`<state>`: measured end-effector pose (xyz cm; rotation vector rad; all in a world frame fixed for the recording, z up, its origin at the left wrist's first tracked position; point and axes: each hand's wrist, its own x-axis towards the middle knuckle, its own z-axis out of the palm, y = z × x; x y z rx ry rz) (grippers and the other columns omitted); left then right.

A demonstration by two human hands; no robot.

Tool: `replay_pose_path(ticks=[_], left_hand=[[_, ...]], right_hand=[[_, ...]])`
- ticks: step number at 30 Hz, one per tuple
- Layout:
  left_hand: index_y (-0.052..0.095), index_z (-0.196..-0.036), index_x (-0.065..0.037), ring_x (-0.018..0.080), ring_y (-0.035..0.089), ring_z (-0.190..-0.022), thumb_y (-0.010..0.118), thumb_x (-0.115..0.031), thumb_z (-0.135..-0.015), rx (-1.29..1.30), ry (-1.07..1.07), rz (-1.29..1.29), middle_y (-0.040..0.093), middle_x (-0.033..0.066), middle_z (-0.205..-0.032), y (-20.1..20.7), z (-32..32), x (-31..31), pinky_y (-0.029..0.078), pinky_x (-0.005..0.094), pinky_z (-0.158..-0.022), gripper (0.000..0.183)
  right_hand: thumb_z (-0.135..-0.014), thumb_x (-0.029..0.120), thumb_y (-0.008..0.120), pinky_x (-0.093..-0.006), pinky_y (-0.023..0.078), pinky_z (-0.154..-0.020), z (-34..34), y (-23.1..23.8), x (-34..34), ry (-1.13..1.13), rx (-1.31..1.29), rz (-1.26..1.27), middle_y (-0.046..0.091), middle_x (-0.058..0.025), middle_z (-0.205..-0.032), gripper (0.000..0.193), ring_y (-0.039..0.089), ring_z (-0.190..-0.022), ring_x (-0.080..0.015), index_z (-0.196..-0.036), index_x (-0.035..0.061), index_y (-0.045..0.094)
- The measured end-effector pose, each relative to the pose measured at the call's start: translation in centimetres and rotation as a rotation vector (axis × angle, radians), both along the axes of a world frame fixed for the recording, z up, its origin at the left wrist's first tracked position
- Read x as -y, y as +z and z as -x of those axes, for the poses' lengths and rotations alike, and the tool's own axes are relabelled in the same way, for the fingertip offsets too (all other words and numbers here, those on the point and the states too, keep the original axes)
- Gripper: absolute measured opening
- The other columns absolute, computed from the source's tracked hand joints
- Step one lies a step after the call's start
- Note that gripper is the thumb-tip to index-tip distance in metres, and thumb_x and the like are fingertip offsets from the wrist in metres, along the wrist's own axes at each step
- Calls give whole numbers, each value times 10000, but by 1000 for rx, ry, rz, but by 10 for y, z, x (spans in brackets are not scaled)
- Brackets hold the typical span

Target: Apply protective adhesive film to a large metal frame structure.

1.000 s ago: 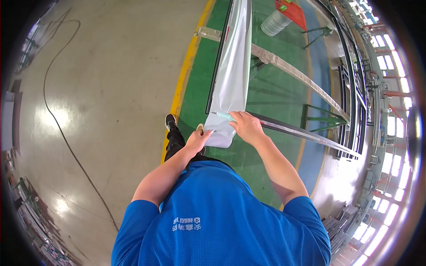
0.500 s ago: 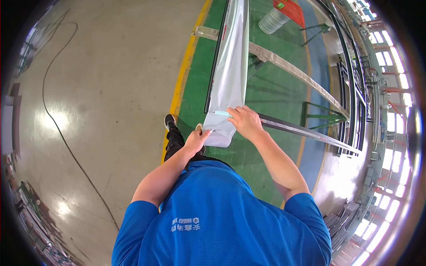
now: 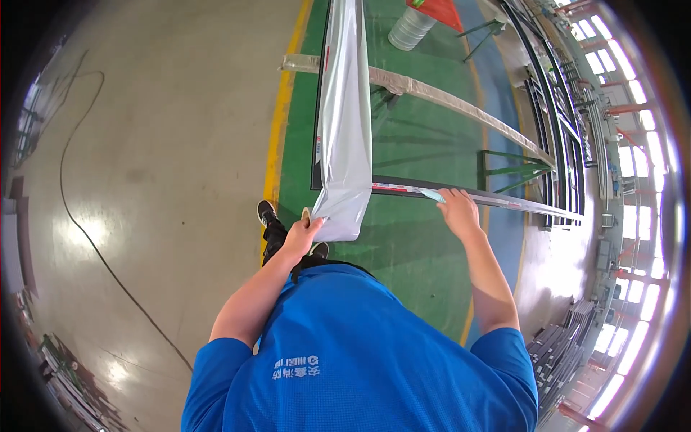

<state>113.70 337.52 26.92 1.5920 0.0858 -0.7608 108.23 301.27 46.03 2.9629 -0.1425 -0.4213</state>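
White film [image 3: 345, 137] and a half-hidden tan roll [image 3: 306, 214] are pinched by the left hand [image 3: 299, 239] — and here a teal cutter [image 3: 433, 195], partly covered, is gripped by the right hand [image 3: 461, 211].

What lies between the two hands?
In the head view: the lower end of the white film at the left hand, then green floor toward the right hand.

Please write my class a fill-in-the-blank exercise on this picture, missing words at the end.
Of the left hand and right hand, the ____ one holds the tool.
The film is gripped by the ____ hand.
The shirt is ____.
The floor stripe left of the film is ____.
Missing words: right; left; blue; yellow.
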Motion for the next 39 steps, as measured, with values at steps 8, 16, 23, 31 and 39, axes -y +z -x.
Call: replay_pose_path(ticks=[8, 16, 23, 31, 39], left_hand=[[648, -1070, 44, 119, 524, -808, 575, -392, -947, -46, -20, -33, 625, 43, -879, 10, 7, -15, 430, 305, -740, 458], [621, -885, 7, 413, 637, -804, 556, -468, -924, 343, -270, -494, 642, 236, -791, 19, -36, -44, 481, 461, -686, 482], [565, -810, -1, 433, 627, -834, 545, -458, -938, 487, -372, -647, 649, 243, -833, 21, -59, -52, 488, 497, -713, 475], [597, -837, 20, 435, 632, -837, 552, -466, -934, 363, -349, -591, 652, 260, -850, 20, -47, -46, 491, 493, -718, 497], [608, -852, 6, 430, 630, -861, 548, -457, -929, 423, -384, -659, 657, 250, -877, 1, -44, -65, 492, 502, -740, 473]], right_hand=[[-907, 303, 647, -360, 475, -703, -33, -43, -77, -516, 196, -902, 673, -147, -877, 373, 634, -807, -247, -1142, 25, 568], [-961, 240, 581, -318, 500, -779, -100, -101, -168, -429, 79, -1274, 706, -70, -962, 264, 648, -871, -163, -1068, -1, 561], [-949, 259, 564, -397, 507, -788, -91, -71, -156, -250, 61, -1022, 694, -112, -994, 269, 661, -905, -270, -1113, 45, 558], [-915, 282, 587, -465, 503, -804, -81, -46, -138, 247, 36, -418, 628, -118, -955, 276, 626, -942, -328, -1145, 134, 557], [-886, 219, 598, -461, 526, -735, -65, -29, -109, 204, -24, -236, 639, -142, -909, 233, 643, -885, -338, -1090, 111, 570]])
